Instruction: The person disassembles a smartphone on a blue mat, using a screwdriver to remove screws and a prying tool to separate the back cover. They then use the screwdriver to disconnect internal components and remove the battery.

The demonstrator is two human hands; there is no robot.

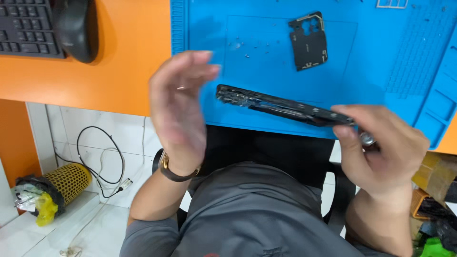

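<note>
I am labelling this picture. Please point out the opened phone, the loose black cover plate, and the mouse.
phone (281,105): head view, middle of its edge-on body.
cover plate (308,45): head view, centre of the flat face.
mouse (76,28): head view, middle of its back.

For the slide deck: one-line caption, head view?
Right hand holds opened phone over blue mat; left hand open.

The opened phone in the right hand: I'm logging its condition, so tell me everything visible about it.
The opened phone is a long, black slab seen nearly edge-on, its inner parts exposed and slightly blurred. It hangs level above the near edge of the blue work mat. The right hand pinches its right end; the left hand is open beside its left end, not clearly touching.
</note>
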